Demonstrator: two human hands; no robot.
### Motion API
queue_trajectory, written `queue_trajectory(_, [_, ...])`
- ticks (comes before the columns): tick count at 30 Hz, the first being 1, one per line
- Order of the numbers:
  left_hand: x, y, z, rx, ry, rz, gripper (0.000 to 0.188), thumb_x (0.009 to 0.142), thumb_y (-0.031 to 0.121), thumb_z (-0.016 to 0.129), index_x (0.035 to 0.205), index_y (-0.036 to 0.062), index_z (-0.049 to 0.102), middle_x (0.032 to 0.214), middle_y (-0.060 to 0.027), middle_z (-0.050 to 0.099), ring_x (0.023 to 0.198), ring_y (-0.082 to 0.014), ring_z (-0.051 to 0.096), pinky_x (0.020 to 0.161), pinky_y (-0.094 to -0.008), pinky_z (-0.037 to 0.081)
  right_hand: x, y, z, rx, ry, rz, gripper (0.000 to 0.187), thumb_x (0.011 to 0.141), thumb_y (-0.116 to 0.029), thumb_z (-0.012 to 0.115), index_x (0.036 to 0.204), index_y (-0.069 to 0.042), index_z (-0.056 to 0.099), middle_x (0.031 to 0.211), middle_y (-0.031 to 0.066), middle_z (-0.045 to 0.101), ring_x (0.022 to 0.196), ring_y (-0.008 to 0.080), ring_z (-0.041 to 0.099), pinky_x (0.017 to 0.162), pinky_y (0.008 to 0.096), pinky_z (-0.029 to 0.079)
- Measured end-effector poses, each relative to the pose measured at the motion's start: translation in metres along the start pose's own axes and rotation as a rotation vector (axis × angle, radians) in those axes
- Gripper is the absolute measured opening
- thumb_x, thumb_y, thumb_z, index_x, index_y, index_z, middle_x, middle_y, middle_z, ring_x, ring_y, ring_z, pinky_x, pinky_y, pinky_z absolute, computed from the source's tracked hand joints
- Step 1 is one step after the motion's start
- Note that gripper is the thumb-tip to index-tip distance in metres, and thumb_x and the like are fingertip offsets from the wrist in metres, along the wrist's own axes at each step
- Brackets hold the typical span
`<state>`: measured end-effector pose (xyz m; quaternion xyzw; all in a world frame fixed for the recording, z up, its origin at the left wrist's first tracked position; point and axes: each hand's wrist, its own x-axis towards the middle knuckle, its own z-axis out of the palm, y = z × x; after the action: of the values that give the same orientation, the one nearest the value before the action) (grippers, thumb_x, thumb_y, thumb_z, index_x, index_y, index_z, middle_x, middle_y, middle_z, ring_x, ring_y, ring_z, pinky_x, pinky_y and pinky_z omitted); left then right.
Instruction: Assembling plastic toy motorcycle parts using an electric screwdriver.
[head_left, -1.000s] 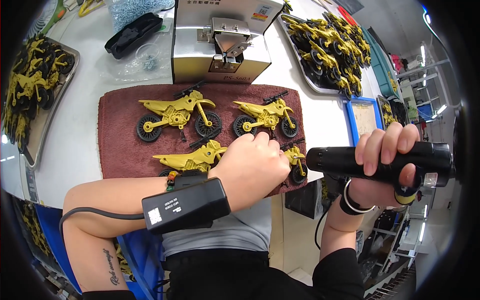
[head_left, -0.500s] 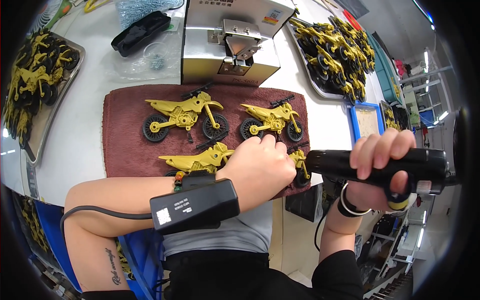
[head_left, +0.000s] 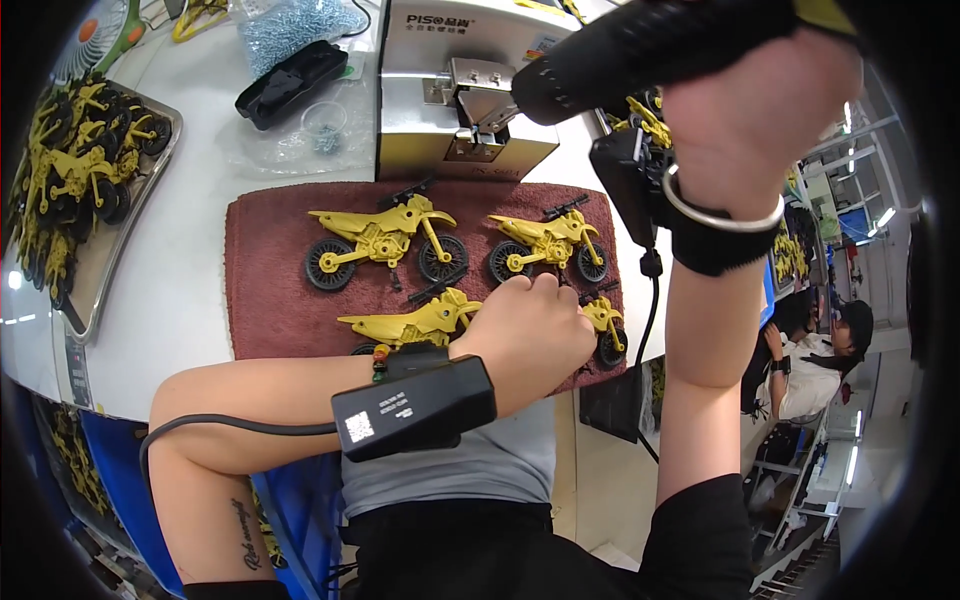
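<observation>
My left hand (head_left: 532, 335) is closed over a small yellow toy motorcycle (head_left: 606, 322) at the lower right of a brown-red towel (head_left: 268, 245); the back of the hand hides most of that toy. At the upper right, my right hand (head_left: 765, 110) grips a thick black electric screwdriver (head_left: 640, 58), its fingers largely turned out of sight. The screwdriver's front end is by the metal chute of a silver screw feeder (head_left: 425, 115). Three more yellow toy motorcycles with black wheels, one large (head_left: 380, 245), one upper right (head_left: 545, 245), one lower left (head_left: 405, 322), lie on the towel.
A metal tray (head_left: 150, 205) piled with yellow-and-black toy motorcycles stands at the left. Behind the towel are a bag of screws (head_left: 300, 30), a black dish (head_left: 290, 85) and clear plastic holding loose screws (head_left: 325, 140). Another person (head_left: 815, 370) is at the far right.
My right hand has lifted the screwdriver from beside the lower right motorcycle up and away to the screw feeder. My left hand stays on the same motorcycle; the view has shifted slightly.
</observation>
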<state>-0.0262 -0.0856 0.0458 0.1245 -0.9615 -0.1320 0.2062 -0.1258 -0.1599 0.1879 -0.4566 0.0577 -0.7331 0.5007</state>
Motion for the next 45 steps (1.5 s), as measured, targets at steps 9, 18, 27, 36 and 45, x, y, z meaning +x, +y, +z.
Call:
queue_trajectory(9, [0.002, 0.003, -0.003, -0.016, 0.027, 0.001, 0.022, 0.068, 0.009, 0.058, 0.086, -0.0030, 0.060, 0.075, -0.0083, 0.058, 0.071, -0.0202, 0.056, 0.058, -0.0289, 0.047, 0.006, 0.018, -0.004, -0.493, 0.004, -0.033, 0.043, 0.082, -0.037, 0.056, 0.103, 0.000, 0.054, 0.072, 0.0039, 0.053, 0.052, 0.0141, 0.053, 0.049, 0.0252, 0.045])
queue_trajectory(18, [-0.001, 0.004, -0.001, 0.078, 0.012, 0.001, 0.025, 0.071, 0.010, 0.056, 0.092, -0.0020, 0.061, 0.072, -0.0057, 0.056, 0.069, -0.0183, 0.054, 0.056, -0.0267, 0.044, -0.014, -0.028, -0.014, -0.417, -0.186, 0.105, 0.029, 0.083, -0.031, 0.049, 0.093, -0.004, 0.049, 0.076, 0.0046, 0.047, 0.057, 0.0146, 0.048, 0.057, 0.0284, 0.040])
queue_trajectory(27, [0.001, 0.004, 0.007, 0.026, 0.161, -0.009, 0.008, 0.063, 0.013, 0.058, 0.064, 0.0056, 0.062, 0.066, -0.0061, 0.057, 0.066, -0.0189, 0.055, 0.056, -0.0284, 0.043, -0.116, -0.110, -0.001, -0.646, -0.019, 0.106, 0.029, 0.077, -0.020, 0.061, 0.089, -0.007, 0.038, 0.076, 0.0049, 0.043, 0.055, 0.0143, 0.045, 0.056, 0.0290, 0.036])
queue_trajectory(36, [0.003, 0.005, -0.003, 0.044, -0.045, -0.016, 0.033, 0.070, 0.024, 0.066, 0.093, 0.0013, 0.063, 0.076, -0.0054, 0.055, 0.075, -0.0197, 0.054, 0.062, -0.0302, 0.044, -0.160, -0.128, -0.011, -0.709, 0.113, 0.029, 0.036, 0.077, -0.023, 0.068, 0.090, -0.006, 0.040, 0.074, 0.0076, 0.046, 0.052, 0.0194, 0.050, 0.054, 0.0342, 0.042])
queue_trajectory(45, [0.003, 0.006, 0.001, 0.038, -0.004, -0.026, 0.033, 0.068, 0.024, 0.068, 0.093, 0.0021, 0.063, 0.075, -0.0048, 0.055, 0.073, -0.0192, 0.054, 0.061, -0.0296, 0.044, -0.170, -0.127, -0.018, -0.638, 0.161, -0.014, 0.035, 0.077, -0.020, 0.067, 0.091, -0.004, 0.040, 0.075, 0.0082, 0.046, 0.053, 0.0195, 0.050, 0.054, 0.0342, 0.041])
